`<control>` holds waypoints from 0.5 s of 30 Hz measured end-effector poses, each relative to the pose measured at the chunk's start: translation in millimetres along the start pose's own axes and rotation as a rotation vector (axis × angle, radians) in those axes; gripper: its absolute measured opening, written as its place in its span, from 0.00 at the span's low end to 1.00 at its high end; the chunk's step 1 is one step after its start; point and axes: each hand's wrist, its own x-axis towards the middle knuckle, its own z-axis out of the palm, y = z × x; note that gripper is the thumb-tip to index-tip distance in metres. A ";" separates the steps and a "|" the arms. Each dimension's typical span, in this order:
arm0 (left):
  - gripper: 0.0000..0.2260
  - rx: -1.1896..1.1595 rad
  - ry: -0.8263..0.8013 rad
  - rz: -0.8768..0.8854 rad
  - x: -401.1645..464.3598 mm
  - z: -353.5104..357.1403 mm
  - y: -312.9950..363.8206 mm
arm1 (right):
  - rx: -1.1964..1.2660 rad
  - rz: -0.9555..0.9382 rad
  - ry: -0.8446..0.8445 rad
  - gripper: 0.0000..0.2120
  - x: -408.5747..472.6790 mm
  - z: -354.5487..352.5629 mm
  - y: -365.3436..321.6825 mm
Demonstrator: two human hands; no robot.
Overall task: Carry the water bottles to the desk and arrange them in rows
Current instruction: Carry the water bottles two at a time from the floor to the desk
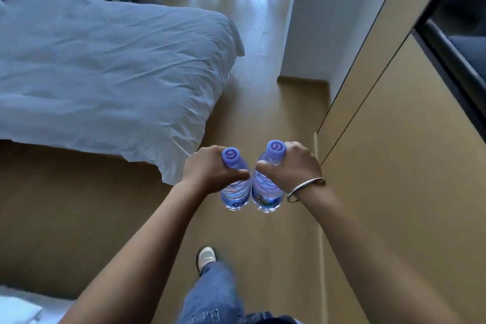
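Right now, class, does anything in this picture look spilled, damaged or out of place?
Nothing stands out. Each hand, left and right, grips one capped bottle upright, side by side, with no spill on the floor. The bed cover is only rumpled.

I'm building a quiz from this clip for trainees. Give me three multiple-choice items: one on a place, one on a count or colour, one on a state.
1. Where is the bed?
A. left of the walkway
B. right of it
C. not visible

2. What colour are the bottle caps?
A. red
B. purple
C. white

3. How is the right hand?
A. open
B. gripping a bottle
C. resting on the wall

Key: 1 A, its white cover fills the left side. 2 B, the left bottle and right bottle both have purple caps. 3 B, its fingers wrap the neck, as the left hand does.
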 end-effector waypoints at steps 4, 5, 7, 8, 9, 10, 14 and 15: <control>0.15 0.005 0.005 -0.005 69.2 -12.6 -20.5 | -0.011 0.016 -0.020 0.19 63.8 14.3 -18.7; 0.15 -0.003 -0.003 0.001 88.6 -16.7 -26.2 | -0.004 0.026 -0.023 0.19 80.9 17.8 -24.8; 0.14 -0.009 -0.027 0.015 127.2 -27.0 -37.1 | 0.006 0.047 -0.031 0.19 115.2 23.4 -38.7; 0.14 -0.005 -0.041 0.024 146.9 -32.8 -42.0 | 0.008 0.057 -0.030 0.19 132.4 25.8 -46.4; 0.15 0.004 -0.053 0.036 166.8 -39.3 -47.1 | 0.012 0.067 -0.024 0.19 150.1 28.0 -54.4; 0.14 0.019 -0.064 0.049 186.0 -46.0 -51.8 | 0.016 0.076 -0.017 0.19 166.8 30.0 -62.2; 0.14 0.054 -0.071 0.088 257.4 -68.9 -65.1 | 0.054 0.104 0.019 0.18 229.9 33.5 -86.0; 0.14 0.059 -0.072 0.094 272.1 -72.4 -67.1 | 0.054 0.104 0.027 0.18 243.3 33.9 -90.0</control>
